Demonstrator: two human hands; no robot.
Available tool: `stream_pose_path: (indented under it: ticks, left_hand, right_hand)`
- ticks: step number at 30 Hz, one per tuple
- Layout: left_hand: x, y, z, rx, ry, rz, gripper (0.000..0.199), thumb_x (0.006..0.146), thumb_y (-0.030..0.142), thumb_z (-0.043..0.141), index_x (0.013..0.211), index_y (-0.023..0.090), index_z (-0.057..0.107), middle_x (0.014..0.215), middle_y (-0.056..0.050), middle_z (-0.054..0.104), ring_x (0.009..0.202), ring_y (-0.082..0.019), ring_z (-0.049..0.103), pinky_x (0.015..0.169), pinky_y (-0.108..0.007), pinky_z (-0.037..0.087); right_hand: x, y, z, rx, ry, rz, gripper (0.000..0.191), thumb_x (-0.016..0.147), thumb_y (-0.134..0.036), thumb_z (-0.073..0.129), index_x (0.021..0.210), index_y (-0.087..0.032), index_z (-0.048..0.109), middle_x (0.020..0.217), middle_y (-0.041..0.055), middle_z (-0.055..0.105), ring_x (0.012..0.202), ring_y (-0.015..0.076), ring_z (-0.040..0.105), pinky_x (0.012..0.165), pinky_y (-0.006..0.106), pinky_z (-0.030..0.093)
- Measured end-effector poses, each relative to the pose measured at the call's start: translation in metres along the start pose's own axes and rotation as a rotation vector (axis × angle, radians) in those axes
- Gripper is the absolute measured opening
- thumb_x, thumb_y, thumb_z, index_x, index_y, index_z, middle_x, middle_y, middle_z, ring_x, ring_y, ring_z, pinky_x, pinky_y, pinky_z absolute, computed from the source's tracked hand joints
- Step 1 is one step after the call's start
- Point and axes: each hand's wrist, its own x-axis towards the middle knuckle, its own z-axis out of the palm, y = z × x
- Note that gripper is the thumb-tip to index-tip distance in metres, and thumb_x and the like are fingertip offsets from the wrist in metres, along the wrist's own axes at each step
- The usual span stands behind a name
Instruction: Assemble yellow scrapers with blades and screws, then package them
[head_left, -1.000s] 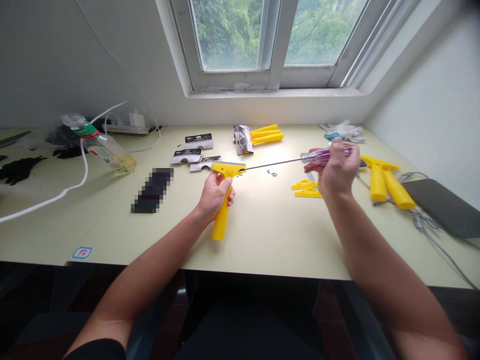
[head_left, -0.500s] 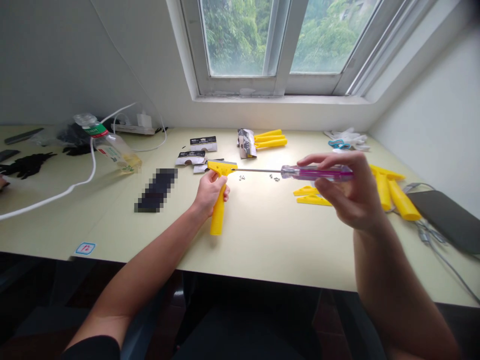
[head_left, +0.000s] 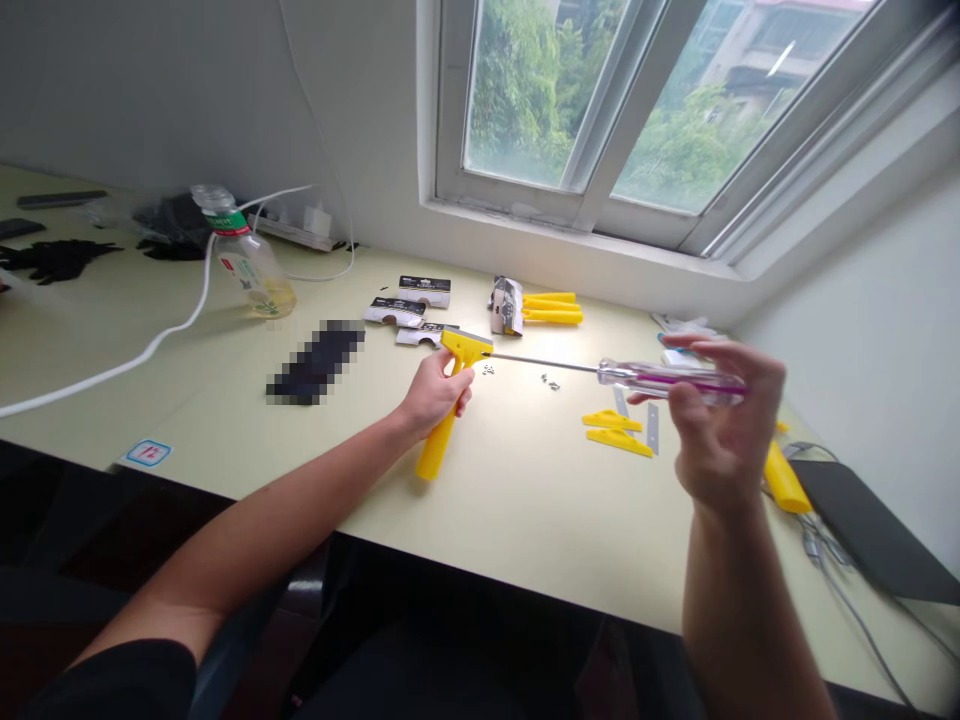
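The left hand (head_left: pixel 433 395) curls its fingers tightly around a yellow plastic scraper (head_left: pixel 437 452) at lower centre. The right hand (head_left: pixel 720 440) pinches a purple-handled screwdriver (head_left: pixel 667 380) between fingertips and thumb, its tip meeting the scraper's head.

One head cam, worn by the person; faces fwd & down over table (head_left: pixel 525 530), frame rolled so far edge slants down to the right; close above left hand (head_left: pixel 433 395) & right hand (head_left: pixel 724 435), both at table's near side; window (head_left: pixel 592 120) beyond far edge.
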Motion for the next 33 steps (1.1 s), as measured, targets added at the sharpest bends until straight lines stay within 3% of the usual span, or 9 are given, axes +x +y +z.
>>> stream_pose_path:
  ticks: [2, 6, 11, 15, 18, 22, 25, 28, 33]
  left_hand:
    - [0.000, -0.001, -0.001, 0.009, 0.004, 0.024, 0.022, 0.078, 0.019, 0.065, 0.098, 0.018, 0.054, 0.070, 0.005, 0.049, 0.042, -0.005, 0.046, 0.035, -0.020, 0.037]
    - [-0.002, -0.002, -0.002, 0.040, -0.015, 0.051, 0.019, 0.083, 0.022, 0.061, 0.100, 0.019, 0.055, 0.061, 0.007, 0.046, 0.040, -0.006, 0.045, 0.036, -0.019, 0.037]
    - [-0.001, 0.000, -0.004, 0.067, 0.002, 0.075, 0.014, 0.083, 0.023, 0.061, 0.095, 0.019, 0.054, 0.056, 0.008, 0.044, 0.040, -0.007, 0.045, 0.036, -0.019, 0.037]
    - [0.002, 0.002, -0.005, 0.046, -0.013, 0.058, 0.015, 0.082, 0.022, 0.061, 0.095, 0.019, 0.053, 0.055, 0.008, 0.045, 0.041, -0.008, 0.045, 0.036, -0.019, 0.037]
    - [0.000, 0.003, -0.004, 0.078, -0.021, 0.053, 0.014, 0.083, 0.022, 0.060, 0.095, 0.019, 0.053, 0.051, 0.008, 0.045, 0.040, -0.008, 0.045, 0.036, -0.018, 0.036]
    - [-0.004, 0.004, -0.001, 0.141, -0.037, 0.055, 0.015, 0.085, 0.024, 0.059, 0.098, 0.019, 0.053, 0.049, 0.008, 0.047, 0.038, -0.007, 0.044, 0.037, -0.017, 0.036]
    - [-0.005, 0.006, -0.001, 0.173, 0.008, 0.087, 0.015, 0.086, 0.025, 0.059, 0.098, 0.018, 0.055, 0.050, 0.008, 0.047, 0.038, -0.008, 0.045, 0.036, -0.018, 0.036]
    - [-0.002, 0.007, -0.001, 0.157, 0.030, 0.103, 0.018, 0.084, 0.026, 0.061, 0.099, 0.017, 0.057, 0.058, 0.006, 0.049, 0.040, -0.008, 0.048, 0.036, -0.019, 0.037]
    - [-0.001, 0.008, -0.001, 0.096, 0.040, 0.138, 0.019, 0.083, 0.027, 0.063, 0.098, 0.016, 0.057, 0.066, 0.004, 0.051, 0.041, -0.007, 0.049, 0.035, -0.019, 0.037]
  right_hand:
    - [0.001, 0.001, -0.002, 0.022, -0.047, -0.066, 0.036, 0.087, -0.031, 0.069, 0.120, -0.027, 0.056, 0.109, 0.0079, 0.066, 0.080, 0.0246, 0.072, 0.056, 0.039, 0.059]
    - [0.001, 0.002, -0.002, -0.110, 0.086, -0.112, 0.022, 0.090, -0.026, 0.066, 0.111, -0.026, 0.060, 0.079, -0.0002, 0.062, 0.050, 0.0145, 0.060, 0.042, 0.030, 0.046]
    - [0.007, 0.001, -0.012, 0.037, -0.166, -0.116, 0.026, 0.086, -0.019, 0.068, 0.110, -0.027, 0.060, 0.109, 0.0067, 0.066, 0.096, 0.0241, 0.068, 0.071, 0.041, 0.060]
    - [0.009, -0.003, -0.024, -0.004, -0.324, -0.170, 0.025, 0.081, -0.013, 0.072, 0.101, -0.026, 0.063, 0.109, 0.0049, 0.070, 0.104, 0.0236, 0.067, 0.086, 0.043, 0.058]
    - [0.004, -0.005, -0.025, -0.125, -0.212, -0.088, 0.021, 0.082, -0.024, 0.074, 0.100, -0.026, 0.063, 0.098, 0.0045, 0.073, 0.092, 0.0253, 0.072, 0.076, 0.042, 0.060]
    - [-0.001, -0.004, -0.021, -0.422, 0.086, 0.115, 0.020, 0.092, -0.041, 0.063, 0.095, -0.022, 0.064, 0.052, -0.0037, 0.056, 0.044, 0.0180, 0.061, 0.042, 0.030, 0.046]
    - [0.003, -0.002, -0.023, -0.308, -0.032, 0.149, 0.021, 0.093, -0.041, 0.061, 0.103, -0.022, 0.061, 0.070, -0.0012, 0.063, 0.047, 0.0150, 0.059, 0.044, 0.030, 0.048]
    - [0.008, -0.003, -0.027, -0.110, -0.163, -0.022, 0.028, 0.084, -0.029, 0.072, 0.109, -0.026, 0.059, 0.100, 0.0042, 0.066, 0.079, 0.0209, 0.070, 0.067, 0.038, 0.060]
    - [0.006, -0.012, -0.025, -0.151, -0.142, -0.315, 0.034, 0.075, -0.012, 0.078, 0.102, -0.027, 0.064, 0.103, 0.0047, 0.071, 0.095, 0.0244, 0.070, 0.084, 0.044, 0.059]
